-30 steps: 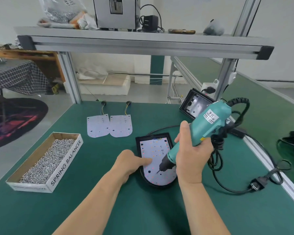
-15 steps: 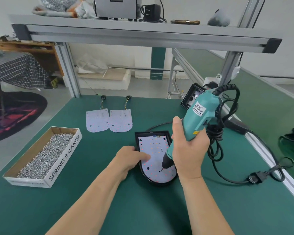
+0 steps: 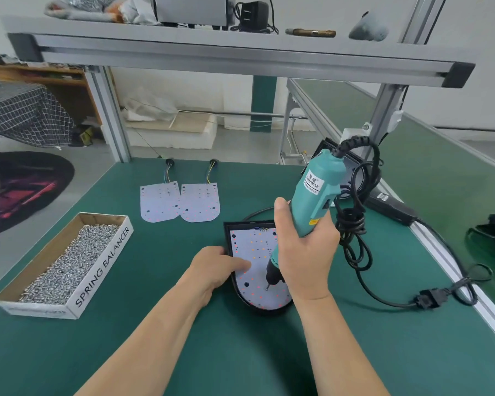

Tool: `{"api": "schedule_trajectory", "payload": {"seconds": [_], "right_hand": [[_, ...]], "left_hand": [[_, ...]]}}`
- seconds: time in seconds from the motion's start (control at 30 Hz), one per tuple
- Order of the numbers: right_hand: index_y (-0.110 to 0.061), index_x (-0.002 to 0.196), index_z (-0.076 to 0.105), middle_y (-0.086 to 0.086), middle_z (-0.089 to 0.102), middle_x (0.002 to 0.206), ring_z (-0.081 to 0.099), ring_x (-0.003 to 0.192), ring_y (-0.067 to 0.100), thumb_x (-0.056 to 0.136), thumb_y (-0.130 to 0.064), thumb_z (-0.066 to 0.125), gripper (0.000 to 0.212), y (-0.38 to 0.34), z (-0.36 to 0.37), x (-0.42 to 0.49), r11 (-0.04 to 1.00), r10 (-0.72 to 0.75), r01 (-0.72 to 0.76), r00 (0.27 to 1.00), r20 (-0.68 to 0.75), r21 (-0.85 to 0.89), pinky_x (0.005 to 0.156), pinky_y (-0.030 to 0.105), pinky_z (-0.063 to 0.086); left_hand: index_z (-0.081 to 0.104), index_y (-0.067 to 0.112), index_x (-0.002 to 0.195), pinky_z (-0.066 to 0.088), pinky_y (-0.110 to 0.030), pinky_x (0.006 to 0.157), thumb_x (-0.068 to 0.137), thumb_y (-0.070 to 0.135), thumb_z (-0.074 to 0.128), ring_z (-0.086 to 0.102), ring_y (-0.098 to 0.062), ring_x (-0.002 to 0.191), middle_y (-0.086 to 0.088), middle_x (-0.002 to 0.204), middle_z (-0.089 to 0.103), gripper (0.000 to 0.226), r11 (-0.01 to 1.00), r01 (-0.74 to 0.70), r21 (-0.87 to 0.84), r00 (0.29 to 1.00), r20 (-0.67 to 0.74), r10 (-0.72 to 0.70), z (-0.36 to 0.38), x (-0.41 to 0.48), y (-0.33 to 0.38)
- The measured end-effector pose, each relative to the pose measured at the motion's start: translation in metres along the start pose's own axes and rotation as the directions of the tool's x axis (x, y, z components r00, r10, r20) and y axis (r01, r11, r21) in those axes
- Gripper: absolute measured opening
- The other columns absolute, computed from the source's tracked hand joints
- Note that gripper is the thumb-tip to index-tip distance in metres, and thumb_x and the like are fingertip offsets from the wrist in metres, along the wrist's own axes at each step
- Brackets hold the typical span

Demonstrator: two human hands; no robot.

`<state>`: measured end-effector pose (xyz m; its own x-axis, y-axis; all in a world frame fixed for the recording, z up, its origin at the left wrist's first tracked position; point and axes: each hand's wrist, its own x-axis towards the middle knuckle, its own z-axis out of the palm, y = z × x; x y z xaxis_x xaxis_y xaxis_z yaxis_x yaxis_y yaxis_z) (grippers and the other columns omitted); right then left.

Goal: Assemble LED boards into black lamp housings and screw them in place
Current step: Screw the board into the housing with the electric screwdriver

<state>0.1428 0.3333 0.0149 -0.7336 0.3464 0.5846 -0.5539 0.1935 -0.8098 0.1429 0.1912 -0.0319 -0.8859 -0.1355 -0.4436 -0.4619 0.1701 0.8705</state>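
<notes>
I'm gripping the screwdriver (image 3: pixel 317 190) w/ my right hand (image 3: pixel 303 252), fingers wrapped round its body, bit tip sitting on the LED board (image 3: pixel 252 252) near its rounded end. Board's lying inside the black housing (image 3: pixel 228 232), mid-table (image 3: pixel 183 352). My left hand (image 3: pixel 215 270) is pressing relaxed fingers on the board's left side, clutching nothing. I'm trying to get the driver square to the board and push straight down while pinning the housing vs. twisting. Can't tell if a screw's under the bit.
</notes>
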Motion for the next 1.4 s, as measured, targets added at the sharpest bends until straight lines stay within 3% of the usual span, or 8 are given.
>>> {"api": "schedule_trajectory", "payload": {"seconds": [0.23, 0.47, 0.63, 0.9, 1.1, 1.2, 1.3, 1.4], "right_hand": [[-0.017, 0.068, 0.040, -0.014, 0.040, 0.052, 0.037, 0.050, 0.009, 0.082, -0.044, 0.067, 0.041, 0.002, 0.007, 0.003, 0.998, 0.050, -0.052, 0.996, 0.075, 0.023, 0.050, 0.027, 0.036], [-0.023, 0.066, 0.039, -0.015, 0.040, 0.051, 0.037, 0.048, 0.011, 0.083, -0.040, 0.068, 0.038, 0.003, 0.008, 0.000, 0.999, 0.033, -0.036, 0.994, 0.105, 0.032, 0.049, 0.029, 0.035], [-0.015, 0.071, 0.051, -0.009, 0.049, 0.057, 0.047, 0.054, 0.017, 0.085, -0.039, 0.068, 0.033, 0.002, -0.005, -0.001, 0.989, 0.083, -0.093, 0.993, 0.088, 0.118, 0.055, 0.034, 0.045], [-0.015, 0.075, 0.059, -0.005, 0.058, 0.060, 0.055, 0.057, 0.019, 0.086, -0.042, 0.068, 0.030, -0.005, -0.015, -0.009, 0.989, 0.081, -0.074, 0.995, -0.053, 0.129, 0.061, 0.034, 0.050], [-0.012, 0.079, 0.064, -0.010, 0.058, 0.061, 0.055, 0.056, 0.011, 0.085, -0.042, 0.070, 0.031, -0.015, -0.017, -0.005, 0.992, -0.024, 0.005, 0.988, 0.151, 0.122, 0.061, 0.024, 0.047], [-0.015, 0.079, 0.064, -0.009, 0.060, 0.063, 0.057, 0.058, 0.013, 0.086, -0.043, 0.071, 0.029, -0.021, -0.013, 0.001, 0.990, -0.010, 0.001, 0.998, 0.062, 0.138, 0.062, 0.027, 0.049], [-0.023, 0.077, 0.061, -0.002, 0.065, 0.063, 0.062, 0.060, 0.012, 0.083, -0.049, 0.070, 0.029, -0.021, -0.012, 0.007, 0.975, 0.144, -0.101, 0.966, -0.215, 0.199, 0.062, 0.022, 0.049], [-0.025, 0.081, 0.057, -0.008, 0.068, 0.064, 0.064, 0.061, 0.007, 0.077, -0.059, 0.069, 0.037, -0.014, -0.021, 0.016, 0.931, 0.319, -0.227, 0.886, -0.336, 0.286, 0.060, 0.017, 0.049]], "left_hand": [[0.070, -0.001, 0.103, 0.052, -0.050, 0.096, 0.064, 0.025, 0.083, 0.068, -0.038, 0.106, -0.017, 0.106, 0.074, 0.049, 1.000, 0.000, 0.031, 0.999, -0.044, 0.001, 0.000, 0.003, -0.003], [0.067, -0.005, 0.101, 0.043, -0.034, 0.072, 0.072, 0.019, 0.083, 0.060, -0.028, 0.078, -0.020, 0.097, 0.072, 0.041, 0.999, 0.000, 0.047, 0.998, -0.069, 0.003, 0.000, 0.008, -0.004], [0.070, -0.002, 0.104, 0.052, -0.051, 0.096, 0.072, 0.020, 0.083, 0.070, -0.037, 0.100, -0.021, 0.107, 0.073, 0.041, 0.997, 0.013, 0.072, 0.998, -0.065, -0.008, 0.000, 0.005, -0.002], [0.062, -0.001, 0.088, 0.034, -0.030, 0.064, 0.072, 0.028, 0.084, 0.048, -0.021, 0.071, -0.015, 0.083, 0.062, 0.040, 0.992, -0.017, 0.127, 0.994, -0.107, 0.031, 0.002, -0.003, -0.001], [0.062, 0.002, 0.089, 0.030, -0.029, 0.056, 0.074, 0.026, 0.084, 0.043, -0.019, 0.063, -0.003, 0.074, 0.054, 0.035, 0.981, 0.014, 0.196, 0.998, -0.060, -0.003, 0.000, -0.007, 0.005], [0.045, 0.016, 0.073, 0.019, -0.026, 0.045, 0.076, 0.035, 0.082, 0.027, -0.014, 0.049, 0.002, 0.059, 0.036, 0.043, 0.976, 0.033, 0.214, 0.999, -0.044, -0.024, -0.005, -0.009, 0.008], [0.043, 0.016, 0.072, 0.022, -0.025, 0.045, 0.088, 0.043, 0.073, 0.028, -0.015, 0.049, -0.002, 0.062, 0.037, 0.042, 0.999, 0.041, -0.004, 0.997, -0.072, -0.041, -0.015, -0.011, 0.007], [0.055, -0.004, 0.084, 0.050, -0.027, 0.065, 0.097, -0.007, 0.051, 0.061, -0.023, 0.070, -0.017, 0.085, 0.057, 0.014, 0.880, -0.003, -0.474, 0.994, -0.098, -0.049, -0.031, -0.017, 0.009]]}}
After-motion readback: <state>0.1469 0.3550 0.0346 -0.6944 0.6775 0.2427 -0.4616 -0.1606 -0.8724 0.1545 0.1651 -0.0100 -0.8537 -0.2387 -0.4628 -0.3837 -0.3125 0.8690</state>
